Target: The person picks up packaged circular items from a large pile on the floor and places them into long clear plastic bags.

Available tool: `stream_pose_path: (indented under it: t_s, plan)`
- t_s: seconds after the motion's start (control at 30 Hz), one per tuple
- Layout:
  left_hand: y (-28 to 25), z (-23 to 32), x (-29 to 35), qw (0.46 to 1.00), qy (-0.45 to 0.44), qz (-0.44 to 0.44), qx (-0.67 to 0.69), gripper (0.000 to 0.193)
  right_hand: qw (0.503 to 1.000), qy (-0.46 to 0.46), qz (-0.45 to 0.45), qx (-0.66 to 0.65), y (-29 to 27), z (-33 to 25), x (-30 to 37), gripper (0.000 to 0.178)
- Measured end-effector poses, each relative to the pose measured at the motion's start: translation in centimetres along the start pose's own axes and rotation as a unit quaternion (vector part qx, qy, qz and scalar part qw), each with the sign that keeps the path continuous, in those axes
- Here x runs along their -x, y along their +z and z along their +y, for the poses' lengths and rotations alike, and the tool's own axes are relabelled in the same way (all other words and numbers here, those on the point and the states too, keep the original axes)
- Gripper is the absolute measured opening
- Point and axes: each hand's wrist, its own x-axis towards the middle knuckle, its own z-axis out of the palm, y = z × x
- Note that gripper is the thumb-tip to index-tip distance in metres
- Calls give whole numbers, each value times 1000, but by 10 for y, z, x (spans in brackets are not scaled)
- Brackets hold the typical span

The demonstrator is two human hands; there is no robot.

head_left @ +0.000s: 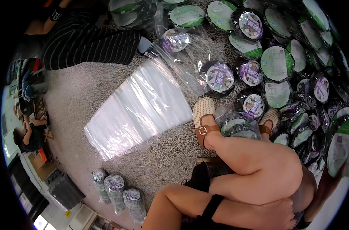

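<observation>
My left arm, with a black band on it, crosses in front of my bent legs. My left hand (276, 215) is closed beside my knee at the lower right; what its fingers hold, if anything, is hidden. At the right edge my right hand (333, 178), in shadow, grips the lower rim of a round black pack (338, 147) with a green and white label. Similar round packs (277, 63) in clear film, some with purple and white labels, are heaped beyond my feet. One film-wrapped pack (237, 128) lies between my shoes.
A stack of clear plastic bags (140, 103) lies flat on the speckled floor left of my shoe (204, 115). Three bagged columns of packs (115, 188) stand at the lower left. A person in striped trousers (90, 42) sits at upper left; another person (30, 132) is farther off.
</observation>
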Motion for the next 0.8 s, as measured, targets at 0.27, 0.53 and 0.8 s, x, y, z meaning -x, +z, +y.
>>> stream_pose_path:
  t_s: [0.27,0.53,0.8]
  plan:
    - [41,1,-15,999,-28,-45,-10,27,996,-21,60,-66,-47,-14,25,54]
    - [46,1,16,989,-127,1,-73,26,988,9,67,-137,-85,6,9,54]
    - [46,3,31,979,-171,37,-101,25,991,13,20,-131,-73,8,11,57]
